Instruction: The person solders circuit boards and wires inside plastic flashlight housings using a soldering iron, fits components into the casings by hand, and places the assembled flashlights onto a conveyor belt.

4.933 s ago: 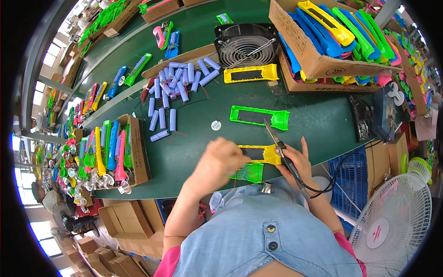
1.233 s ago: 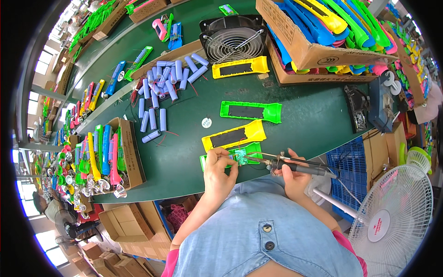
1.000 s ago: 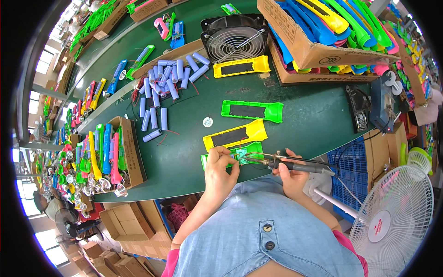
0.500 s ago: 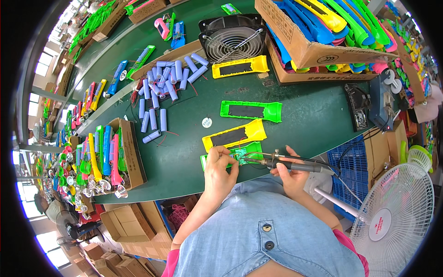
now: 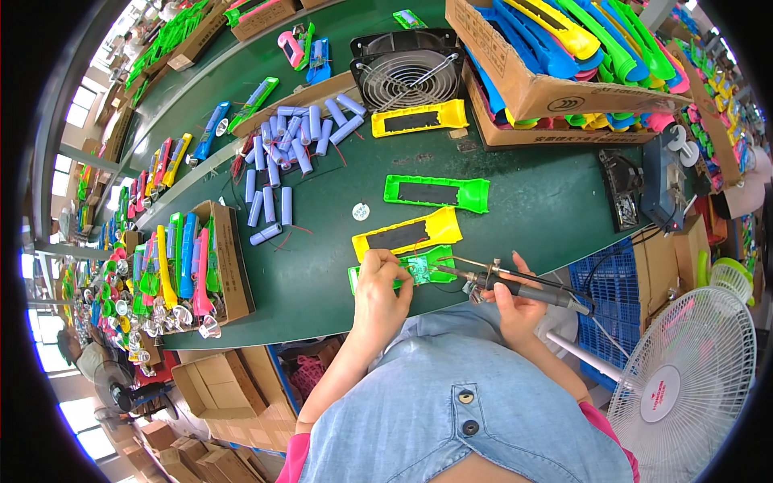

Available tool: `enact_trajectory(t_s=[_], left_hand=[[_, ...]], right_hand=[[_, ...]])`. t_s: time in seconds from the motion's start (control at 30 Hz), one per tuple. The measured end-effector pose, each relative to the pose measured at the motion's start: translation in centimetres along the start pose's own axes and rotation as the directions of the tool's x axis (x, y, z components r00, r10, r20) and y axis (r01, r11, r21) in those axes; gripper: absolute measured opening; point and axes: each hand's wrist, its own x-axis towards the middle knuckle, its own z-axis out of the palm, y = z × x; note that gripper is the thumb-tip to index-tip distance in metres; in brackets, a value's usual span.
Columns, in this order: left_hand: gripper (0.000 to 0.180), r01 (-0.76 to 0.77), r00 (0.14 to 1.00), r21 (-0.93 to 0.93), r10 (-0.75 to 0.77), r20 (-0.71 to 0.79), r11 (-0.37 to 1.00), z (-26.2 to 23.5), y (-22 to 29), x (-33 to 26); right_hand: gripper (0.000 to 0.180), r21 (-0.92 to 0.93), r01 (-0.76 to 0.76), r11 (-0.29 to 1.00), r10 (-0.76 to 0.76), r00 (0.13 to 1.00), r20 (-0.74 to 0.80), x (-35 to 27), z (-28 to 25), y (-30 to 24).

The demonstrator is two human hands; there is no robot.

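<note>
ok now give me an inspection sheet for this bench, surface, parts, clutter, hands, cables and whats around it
Surface: green table, dark marks near the black fan.
Job's things: near green case with circuit board; soldering iron pointed at it, contact unclear.
Clutter: loose batteries in a pile; round white sticker; yellow case just beyond the near green case.
Hands: left hand bent over the near green case, grip unclear; right hand holds the soldering iron.
Cables: black cable behind the soldering iron.
Surroundings: cardboard box of coloured cases; white fan at right.

White fan (image 5: 662, 393) near a blue plastic crate (image 5: 618, 278)
</note>
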Motion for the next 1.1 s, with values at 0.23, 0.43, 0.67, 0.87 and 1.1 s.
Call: enact_trajectory(t_s=[0.23, 0.43, 0.67, 0.87, 1.1], left_hand=[[0.014, 0.196, 0.947, -0.644, -0.313, -0.07, 0.739, -0.3, -0.5, -4.8], [0.013, 0.447, 0.603, -0.882, -0.679, 0.419, -0.148, -2.4, -1.8, -8.7], [0.022, -0.371, 0.903, 0.188, 0.4, -0.155, 0.909, -0.6, -0.8, -2.4], [0.021, -0.364, 0.916, 0.14, 0.381, -0.124, 0.921, 1.0, -1.6, -1.3], [0.015, -0.105, 0.981, -0.056, 0.094, -0.171, 0.993, 1.0, -0.4, -1.2]], right_hand=[[0.019, 0.029, 0.024, 0.999, -0.024, 1.0, 0.004, 0.2, 0.8, -1.0], [0.022, 0.13, -0.105, 0.986, 0.1, 0.994, 0.043, -0.1, 1.1, -1.0], [0.023, 0.142, -0.041, 0.989, 0.035, 0.999, 0.041, 0.0, 1.5, -0.7], [0.023, 0.091, -0.072, 0.993, 0.07, 0.997, 0.023, -0.4, 1.2, -0.8], [0.021, 0.046, -0.047, 0.998, 0.046, 0.999, 0.019, -0.3, 1.3, -0.5]])
